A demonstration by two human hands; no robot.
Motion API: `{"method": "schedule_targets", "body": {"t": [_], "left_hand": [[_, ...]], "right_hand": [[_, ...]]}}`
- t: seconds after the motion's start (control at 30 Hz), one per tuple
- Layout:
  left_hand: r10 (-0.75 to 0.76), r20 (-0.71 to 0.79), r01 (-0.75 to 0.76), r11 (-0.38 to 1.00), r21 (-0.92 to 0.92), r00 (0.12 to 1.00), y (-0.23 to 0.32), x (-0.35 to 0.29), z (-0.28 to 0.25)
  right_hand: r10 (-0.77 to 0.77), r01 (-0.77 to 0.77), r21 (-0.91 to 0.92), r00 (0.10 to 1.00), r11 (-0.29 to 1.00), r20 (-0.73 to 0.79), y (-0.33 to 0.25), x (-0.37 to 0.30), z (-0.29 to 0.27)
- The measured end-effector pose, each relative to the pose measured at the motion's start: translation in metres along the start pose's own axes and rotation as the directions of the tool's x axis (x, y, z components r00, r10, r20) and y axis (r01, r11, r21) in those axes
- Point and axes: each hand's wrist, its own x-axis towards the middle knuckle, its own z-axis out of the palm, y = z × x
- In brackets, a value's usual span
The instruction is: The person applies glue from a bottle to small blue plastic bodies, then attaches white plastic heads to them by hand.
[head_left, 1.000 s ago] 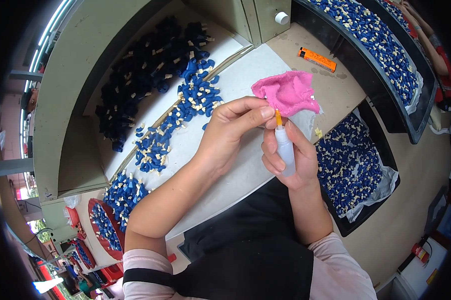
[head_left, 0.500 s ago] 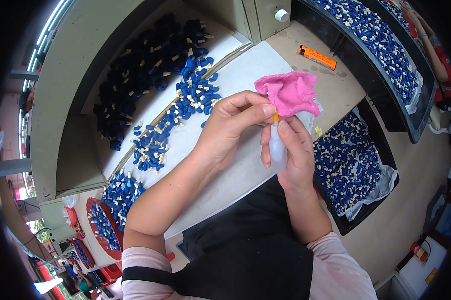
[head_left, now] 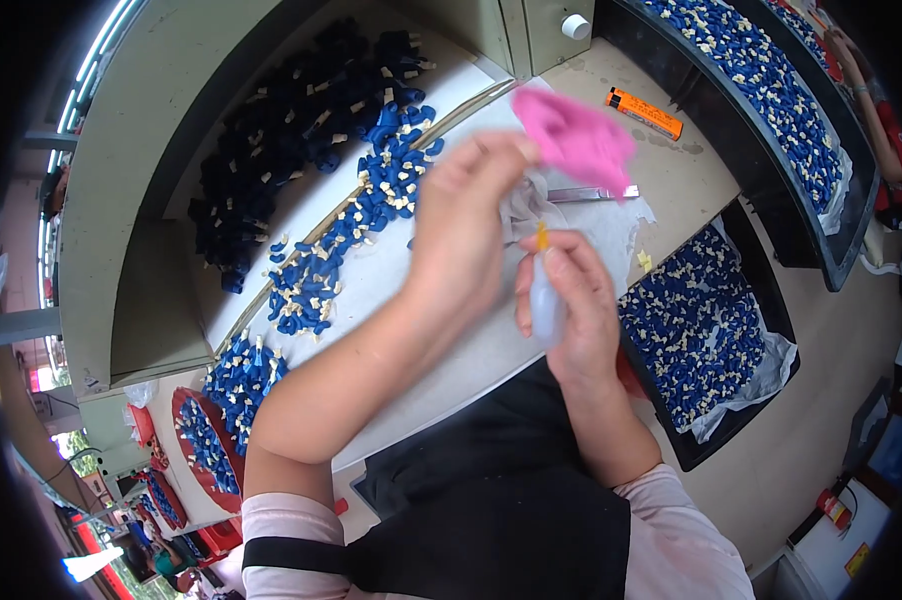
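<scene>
My left hand is raised over the white work surface and pinches a pink cloth, which is blurred with motion. My right hand grips a small clear squeeze bottle with an orange tip, upright just right of the left hand. Below the cloth lies crumpled white paper with a metal tool beside it. Several small blue parts with pale ends are scattered on the surface to the left.
A black tray lined with white plastic holds several blue parts at my right. Dark blue parts fill a bin at the back. An orange marker lies on the bench. Red trays stand at lower left. Another person's arm shows far right.
My left hand has lifted the pink cloth up and away from the bottle's tip, moving left and higher. The right hand with the bottle has stayed close to where it was.
</scene>
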Motion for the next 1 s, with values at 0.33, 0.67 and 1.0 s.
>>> {"method": "schedule_targets", "body": {"t": [0.33,0.67,1.0], "left_hand": [[-0.067,0.018,0.062,0.980,0.191,0.998,0.007,0.009,-0.006],[-0.168,0.058,0.158,0.977,0.145,0.984,-0.002,-0.020,-0.011],[0.108,0.095,-0.139,0.883,0.448,0.990,-0.009,-0.023,-0.020]], "right_hand": [[-0.028,0.028,-0.071,1.000,0.997,0.004,-0.008,-0.009,-0.003],[0.038,-0.040,0.073,0.999,0.997,0.024,-0.012,-0.005,-0.008],[0.014,-0.014,-0.008,0.999,1.000,0.038,-0.011,-0.007,-0.004]]}}
